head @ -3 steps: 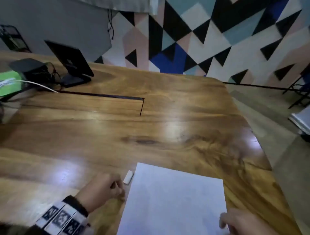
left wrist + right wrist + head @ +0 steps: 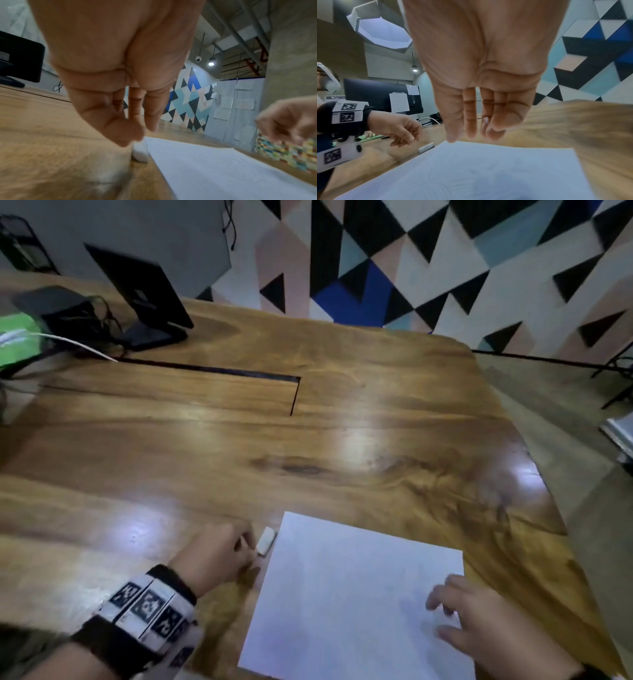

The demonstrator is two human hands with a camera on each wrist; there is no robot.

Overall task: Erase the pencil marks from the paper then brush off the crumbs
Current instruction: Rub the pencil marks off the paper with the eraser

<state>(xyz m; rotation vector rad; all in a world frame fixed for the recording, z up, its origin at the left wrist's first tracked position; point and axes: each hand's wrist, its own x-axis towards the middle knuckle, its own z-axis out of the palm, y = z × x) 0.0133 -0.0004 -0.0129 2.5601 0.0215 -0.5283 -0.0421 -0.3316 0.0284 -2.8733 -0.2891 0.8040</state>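
Right hand (image 2: 486,625) now further onto the paper (image 2: 342,594) than a moment ago, fingers (image 2: 442,599) loosely spread, straight, hovering at or just touching the sheet, likely to pin it; left hand (image 2: 219,556) loosely curled, holding nothing, eraser (image 2: 266,541) just beyond its fingertips, touching paper's left edge on the bench (image 2: 308,440); grab looks next, erasing not started; pencil marks faint, barely readable; no crumbs visible; contact hard to tell through blur; black stand (image 2: 144,299) far off.
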